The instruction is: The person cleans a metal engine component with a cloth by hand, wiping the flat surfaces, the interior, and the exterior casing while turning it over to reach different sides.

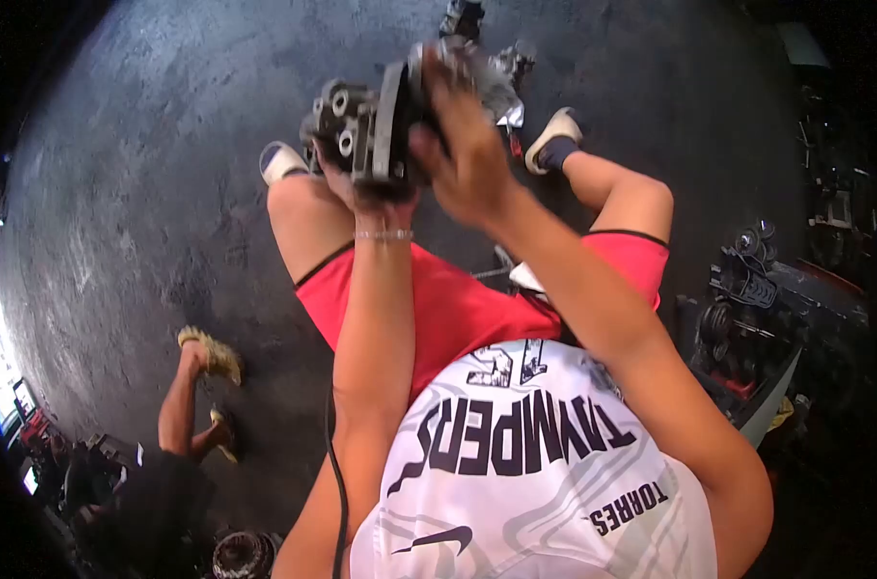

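My left hand point(368, 193) is closed around the underside of a grey metal engine casting point(361, 130), raised in front of my knees. Round holes show on the casting's left side, and a thick flat flange runs along its right. My right hand point(472, 159) is at the right side of the casting, blurred by motion, its fingers stretched upward and the thumb apart. Those fingers overlap a pale rounded edge at the top of the casting. The face of the casting toward my right palm is mostly hidden.
More metal parts point(514, 63) and a dark part point(463, 17) lie on the dark floor point(168, 125) ahead. A red-handled tool point(516, 147) is near my right foot. Engine parts point(747, 270) crowd the right side. Another person's leg point(180, 400) is at lower left.
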A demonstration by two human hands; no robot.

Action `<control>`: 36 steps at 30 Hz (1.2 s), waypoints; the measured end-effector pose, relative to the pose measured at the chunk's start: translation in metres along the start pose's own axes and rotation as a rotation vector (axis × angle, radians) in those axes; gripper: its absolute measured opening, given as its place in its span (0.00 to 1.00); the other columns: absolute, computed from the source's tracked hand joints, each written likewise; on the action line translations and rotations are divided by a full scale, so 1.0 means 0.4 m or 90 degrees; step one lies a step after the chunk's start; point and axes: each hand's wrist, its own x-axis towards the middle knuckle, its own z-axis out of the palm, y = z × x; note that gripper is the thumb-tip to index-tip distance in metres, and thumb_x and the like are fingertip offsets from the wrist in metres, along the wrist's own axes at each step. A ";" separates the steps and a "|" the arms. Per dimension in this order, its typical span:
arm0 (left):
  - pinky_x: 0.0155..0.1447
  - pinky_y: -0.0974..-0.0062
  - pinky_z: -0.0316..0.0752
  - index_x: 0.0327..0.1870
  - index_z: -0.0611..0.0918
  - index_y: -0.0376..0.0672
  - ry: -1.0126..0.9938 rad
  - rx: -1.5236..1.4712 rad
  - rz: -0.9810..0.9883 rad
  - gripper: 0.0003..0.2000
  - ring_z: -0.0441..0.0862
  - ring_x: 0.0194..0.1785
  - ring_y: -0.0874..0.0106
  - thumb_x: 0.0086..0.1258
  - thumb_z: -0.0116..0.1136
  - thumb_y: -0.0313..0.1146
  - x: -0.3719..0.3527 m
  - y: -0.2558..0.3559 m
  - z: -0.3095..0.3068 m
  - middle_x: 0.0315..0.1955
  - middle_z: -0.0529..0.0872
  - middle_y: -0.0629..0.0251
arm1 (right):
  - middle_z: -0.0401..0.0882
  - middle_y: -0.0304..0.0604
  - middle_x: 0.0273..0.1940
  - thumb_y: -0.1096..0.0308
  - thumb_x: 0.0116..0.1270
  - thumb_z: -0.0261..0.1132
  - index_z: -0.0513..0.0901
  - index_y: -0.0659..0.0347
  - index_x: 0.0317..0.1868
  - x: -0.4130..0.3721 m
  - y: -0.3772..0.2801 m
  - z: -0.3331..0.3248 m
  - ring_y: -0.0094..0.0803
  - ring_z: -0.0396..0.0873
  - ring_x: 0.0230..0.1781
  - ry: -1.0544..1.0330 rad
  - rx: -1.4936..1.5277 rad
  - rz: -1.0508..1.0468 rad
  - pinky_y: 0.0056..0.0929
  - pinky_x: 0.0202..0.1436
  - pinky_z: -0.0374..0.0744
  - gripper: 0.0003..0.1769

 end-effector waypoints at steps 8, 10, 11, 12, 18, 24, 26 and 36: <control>0.60 0.58 0.70 0.56 0.72 0.43 0.006 0.060 0.006 0.25 0.74 0.55 0.60 0.67 0.44 0.53 0.007 -0.011 0.027 0.53 0.76 0.58 | 0.69 0.53 0.58 0.54 0.63 0.57 0.72 0.61 0.58 0.014 0.030 -0.009 0.48 0.65 0.59 0.085 0.100 0.029 0.39 0.64 0.59 0.26; 0.59 0.59 0.71 0.59 0.70 0.42 -0.066 0.020 -0.060 0.28 0.75 0.54 0.60 0.66 0.45 0.54 0.019 0.012 0.035 0.54 0.75 0.56 | 0.73 0.49 0.53 0.48 0.67 0.53 0.72 0.63 0.57 0.034 0.053 -0.053 0.37 0.70 0.54 -0.004 0.257 0.199 0.31 0.60 0.64 0.28; 0.58 0.59 0.71 0.60 0.70 0.41 -0.100 0.027 -0.090 0.29 0.76 0.54 0.59 0.65 0.45 0.54 0.024 0.019 0.038 0.55 0.75 0.56 | 0.75 0.47 0.50 0.45 0.68 0.51 0.71 0.64 0.57 0.030 0.070 -0.082 0.30 0.71 0.51 -0.123 0.344 0.292 0.27 0.58 0.65 0.30; 0.63 0.57 0.66 0.62 0.66 0.39 -0.151 0.037 -0.132 0.32 0.72 0.57 0.58 0.65 0.45 0.56 0.023 0.026 0.035 0.56 0.72 0.54 | 0.77 0.41 0.47 0.41 0.67 0.50 0.71 0.65 0.57 0.045 0.053 -0.107 0.23 0.71 0.47 -0.203 0.461 0.394 0.23 0.53 0.68 0.34; 0.58 0.58 0.71 0.60 0.67 0.35 -0.121 0.194 -0.200 0.31 0.76 0.53 0.57 0.59 0.54 0.47 -0.013 0.043 0.008 0.54 0.74 0.51 | 0.75 0.43 0.53 0.38 0.63 0.51 0.70 0.62 0.59 -0.014 0.094 -0.123 0.29 0.72 0.53 -0.302 0.592 0.703 0.29 0.58 0.69 0.36; 0.56 0.60 0.73 0.63 0.62 0.39 -0.112 0.296 -0.336 0.33 0.76 0.52 0.58 0.54 0.60 0.35 -0.006 0.009 -0.051 0.53 0.74 0.52 | 0.70 0.48 0.59 0.35 0.55 0.58 0.64 0.58 0.64 -0.229 0.173 -0.033 0.43 0.69 0.59 -0.230 1.293 0.763 0.48 0.64 0.66 0.44; 0.57 0.62 0.72 0.62 0.63 0.39 -0.154 0.266 -0.442 0.30 0.76 0.52 0.60 0.58 0.57 0.38 -0.002 -0.002 -0.040 0.52 0.75 0.53 | 0.66 0.51 0.61 0.36 0.50 0.63 0.63 0.59 0.65 -0.272 0.150 -0.025 0.48 0.68 0.59 -0.107 1.256 0.712 0.54 0.63 0.64 0.48; 0.60 0.63 0.67 0.64 0.62 0.37 -0.118 0.775 0.069 0.43 0.64 0.65 0.62 0.53 0.61 0.60 -0.074 0.019 0.155 0.62 0.66 0.56 | 0.74 0.49 0.54 0.75 0.33 0.78 0.68 0.69 0.59 -0.211 0.090 -0.160 0.37 0.74 0.54 -0.177 1.065 0.502 0.38 0.59 0.71 0.47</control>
